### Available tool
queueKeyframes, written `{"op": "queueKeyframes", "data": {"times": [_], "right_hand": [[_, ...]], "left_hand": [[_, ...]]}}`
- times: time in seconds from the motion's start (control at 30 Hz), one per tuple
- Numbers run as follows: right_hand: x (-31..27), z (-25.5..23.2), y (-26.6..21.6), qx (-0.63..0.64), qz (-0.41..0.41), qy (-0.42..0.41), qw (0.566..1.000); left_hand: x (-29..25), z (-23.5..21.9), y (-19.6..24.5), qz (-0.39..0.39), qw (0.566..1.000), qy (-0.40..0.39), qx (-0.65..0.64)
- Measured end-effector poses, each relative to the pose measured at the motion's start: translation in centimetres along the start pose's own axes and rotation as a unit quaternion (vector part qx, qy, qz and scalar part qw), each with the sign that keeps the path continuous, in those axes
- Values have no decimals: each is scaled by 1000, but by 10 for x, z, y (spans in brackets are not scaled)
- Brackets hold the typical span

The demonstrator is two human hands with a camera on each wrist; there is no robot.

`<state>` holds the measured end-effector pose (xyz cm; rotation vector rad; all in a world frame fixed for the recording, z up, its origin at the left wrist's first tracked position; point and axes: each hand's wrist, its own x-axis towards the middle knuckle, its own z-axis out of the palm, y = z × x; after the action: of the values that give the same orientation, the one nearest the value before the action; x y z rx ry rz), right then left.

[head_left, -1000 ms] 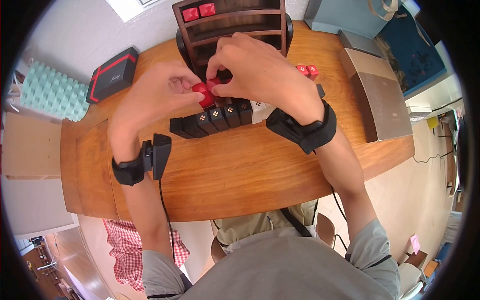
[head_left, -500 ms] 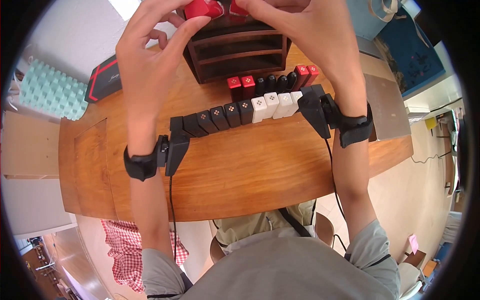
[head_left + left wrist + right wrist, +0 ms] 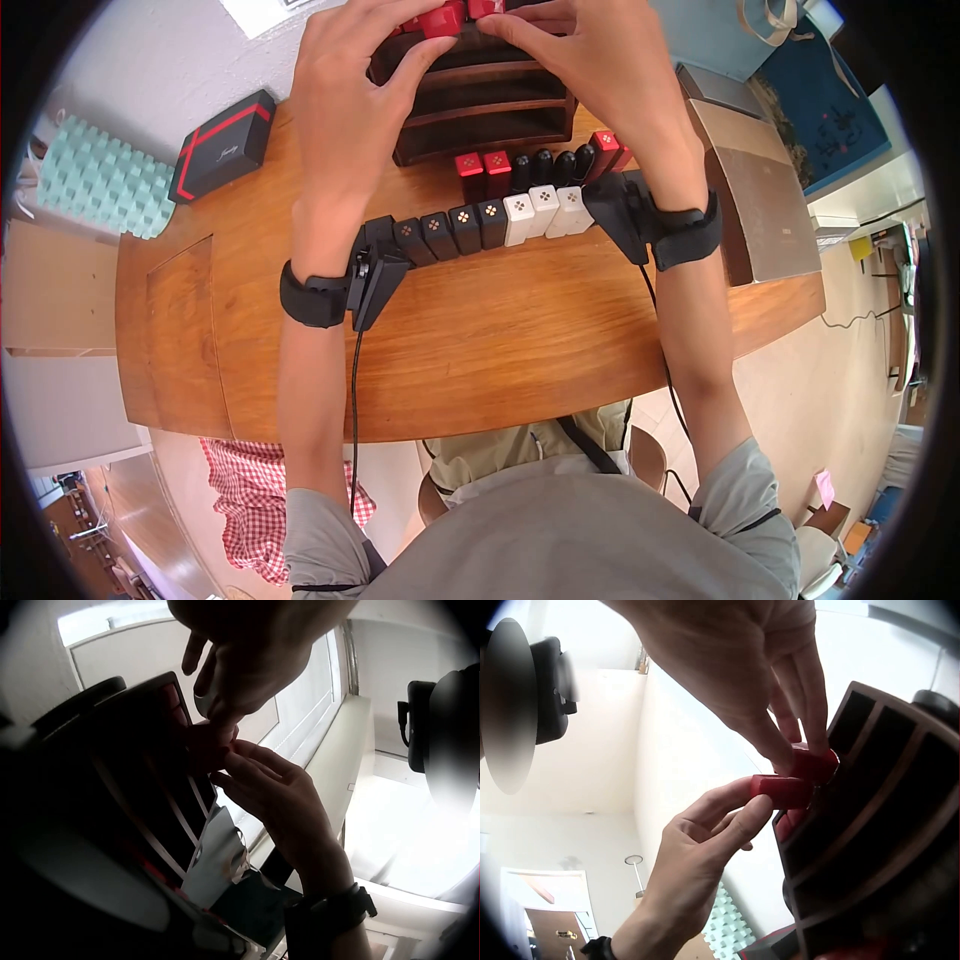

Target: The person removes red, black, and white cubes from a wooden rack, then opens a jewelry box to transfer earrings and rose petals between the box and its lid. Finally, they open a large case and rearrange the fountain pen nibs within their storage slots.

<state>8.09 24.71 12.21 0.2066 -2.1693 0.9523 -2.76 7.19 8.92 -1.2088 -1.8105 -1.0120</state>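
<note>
At the top of a dark wooden rack [image 3: 480,100], the left hand [image 3: 345,110] pinches a red piece [image 3: 441,20] between thumb and fingers. Beside it the right hand [image 3: 625,70] pinches another red piece [image 3: 486,8]. In the right wrist view the two pieces, one [image 3: 781,792] in the left hand [image 3: 690,862] and one [image 3: 814,765] in the right hand [image 3: 757,682], are close together at the rack's top row [image 3: 866,694]. The left wrist view is dark; the hands meet at the rack's upper edge there.
On the table [image 3: 480,340] stand a row of black blocks [image 3: 466,229] and white blocks [image 3: 543,210], with red blocks [image 3: 497,174] and black rounded pieces [image 3: 543,165] behind. A black box with red ribbon [image 3: 225,145] lies at the left, a brown box [image 3: 755,190] at the right.
Both hands have risen from behind the block row to the rack's top, carrying red pieces. Over the last half second the left hand has moved right, and the right hand slightly left.
</note>
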Motion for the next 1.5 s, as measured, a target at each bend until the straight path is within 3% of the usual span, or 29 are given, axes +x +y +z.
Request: {"op": "queueKeyframes", "data": {"times": [0.07, 0.2, 0.27, 0.33, 0.53, 0.7, 0.77, 0.8, 0.87, 0.97, 1.03, 1.07, 1.13, 1.17, 1.4, 1.5], "right_hand": [[1, 1, 2, -5, 22, -4, 1000], [1, 5, 10, -30, -8, -1, 1000], [-1, 5, 8, -34, -4, 1, 999], [-2, 5, 7, -114, -38, 9, 993], [-6, 6, 16, -150, -106, 24, 983], [-1, 4, 21, -158, -41, 11, 987], [-2, 2, 17, -152, -11, -6, 988], [-2, 1, 16, -149, -18, -8, 989], [-1, -3, 8, -147, -27, -9, 989], [-4, -15, -11, -114, 8, -36, 993], [-6, -20, -16, -115, 67, -126, 983], [-9, -20, -16, -115, 67, -126, 983], [-18, -20, -11, -126, 144, -236, 953], [-25, -19, -6, -138, 110, -246, 953], [-34, -1, 8, -175, 125, -322, 922], [-36, 9, 10, -185, 106, -309, 927]], "left_hand": [[0, 0, -2, 14, 1000, -7, 12], [0, 1, -6, 12, 999, -30, 11], [1, 2, -9, 63, 997, -38, 32], [1, 1, -6, 60, 996, -39, 51], [-2, -5, 3, 22, 994, -73, 79], [4, -19, 13, 50, 994, -94, 17], [2, -28, 20, -96, 956, -244, -128], [1, -29, 21, -96, 956, -245, -129], [-1, -31, 24, -77, 925, -340, -150], [-6, -30, 27, -98, 912, -385, -107], [-8, -29, 26, -94, 906, -403, -84], [-9, -28, 26, -119, 894, -426, -70], [-11, -27, 27, -143, 880, -450, -57], [-12, -27, 26, -132, 881, -453, -40], [-25, -18, 17, -82, 906, -414, -38], [-26, -16, 17, -72, 906, -417, -14]]}}
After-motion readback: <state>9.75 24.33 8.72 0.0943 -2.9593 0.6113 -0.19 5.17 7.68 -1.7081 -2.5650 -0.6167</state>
